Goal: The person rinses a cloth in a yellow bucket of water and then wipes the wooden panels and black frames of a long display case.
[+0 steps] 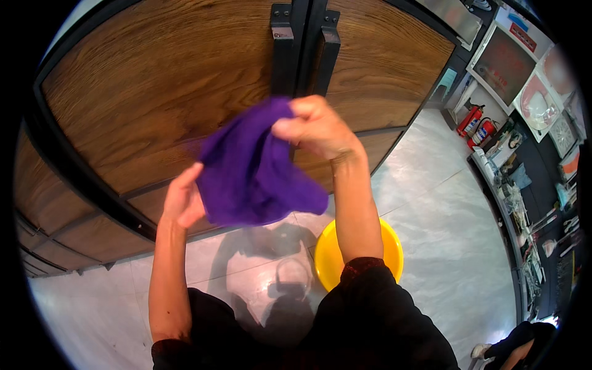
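Observation:
A purple cloth hangs spread between my two hands, slightly blurred. My right hand pinches its upper right part between thumb and fingers. At the cloth's left edge is my left hand, its thumb against the fabric and its fingers partly hidden behind it. Beyond the cloth stands a wood-panelled double door with black metal frames and dark upright handles. Below my right forearm, a yellow plastic basin sits on the floor, partly covered by the arm and my dark clothing.
Grey floor tiles run beneath me. Two red fire extinguishers stand at the right wall, near a long shelf of packaged goods and tools. Another person's arm and dark clothing show at the lower right.

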The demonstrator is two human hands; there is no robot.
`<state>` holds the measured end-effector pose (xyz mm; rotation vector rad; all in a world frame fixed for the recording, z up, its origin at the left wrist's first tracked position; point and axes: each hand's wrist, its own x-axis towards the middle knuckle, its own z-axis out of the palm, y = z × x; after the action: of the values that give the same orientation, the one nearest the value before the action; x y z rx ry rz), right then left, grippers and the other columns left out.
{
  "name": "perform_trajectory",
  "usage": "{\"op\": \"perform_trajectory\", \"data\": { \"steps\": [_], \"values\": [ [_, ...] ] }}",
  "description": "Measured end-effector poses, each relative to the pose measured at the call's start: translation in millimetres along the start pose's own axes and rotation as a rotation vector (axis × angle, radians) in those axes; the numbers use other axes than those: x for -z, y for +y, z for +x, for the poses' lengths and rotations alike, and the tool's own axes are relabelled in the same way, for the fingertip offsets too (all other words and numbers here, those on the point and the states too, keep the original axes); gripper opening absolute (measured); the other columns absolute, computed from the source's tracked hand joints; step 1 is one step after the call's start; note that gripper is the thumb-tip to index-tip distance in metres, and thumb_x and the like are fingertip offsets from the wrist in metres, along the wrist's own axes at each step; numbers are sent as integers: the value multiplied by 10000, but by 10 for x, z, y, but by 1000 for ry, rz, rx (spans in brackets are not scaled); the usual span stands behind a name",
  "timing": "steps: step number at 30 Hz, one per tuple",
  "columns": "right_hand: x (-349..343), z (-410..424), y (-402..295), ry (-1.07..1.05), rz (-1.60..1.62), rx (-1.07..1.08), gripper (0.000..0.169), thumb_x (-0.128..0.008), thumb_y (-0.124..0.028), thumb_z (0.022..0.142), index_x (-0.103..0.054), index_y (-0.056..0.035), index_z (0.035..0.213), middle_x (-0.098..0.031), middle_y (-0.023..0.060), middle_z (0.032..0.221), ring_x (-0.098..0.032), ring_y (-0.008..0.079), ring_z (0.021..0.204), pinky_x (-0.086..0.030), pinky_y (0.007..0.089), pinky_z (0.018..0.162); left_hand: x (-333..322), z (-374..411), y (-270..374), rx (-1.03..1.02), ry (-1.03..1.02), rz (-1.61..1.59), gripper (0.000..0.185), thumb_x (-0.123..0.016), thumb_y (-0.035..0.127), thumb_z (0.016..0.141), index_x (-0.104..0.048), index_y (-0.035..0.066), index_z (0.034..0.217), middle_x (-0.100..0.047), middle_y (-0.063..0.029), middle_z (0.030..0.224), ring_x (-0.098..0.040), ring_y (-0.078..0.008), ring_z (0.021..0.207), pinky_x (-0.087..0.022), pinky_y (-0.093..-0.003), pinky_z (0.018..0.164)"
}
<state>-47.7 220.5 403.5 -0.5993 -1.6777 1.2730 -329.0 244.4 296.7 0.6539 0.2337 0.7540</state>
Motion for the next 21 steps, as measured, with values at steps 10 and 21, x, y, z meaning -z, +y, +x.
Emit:
{"op": "perform_trajectory", "data": {
  "steps": [10, 21],
  "values": [
    [175, 72, -174, 623, -447, 673, 280, -497, 84, 876, -664, -26, 1073, -598, 97, 1175, -539, 239, 1137, -408, 320, 988, 66, 163, -112, -65, 444, 448, 395, -539, 369, 967, -643, 25, 1130, -642, -113, 1196, -603, -207, 1094, -487, -319, 870],
    [232, 633, -37, 925, -1361, 841, 193, -587, -62, 865, -585, -22, 1054, -521, 180, 1077, -482, 378, 1009, -364, 454, 858, 114, 232, -222, -226, 621, 581, 462, -576, 462, 931, -713, 22, 895, -709, -133, 975, -647, -205, 956, -477, -301, 825]
  ]
}}
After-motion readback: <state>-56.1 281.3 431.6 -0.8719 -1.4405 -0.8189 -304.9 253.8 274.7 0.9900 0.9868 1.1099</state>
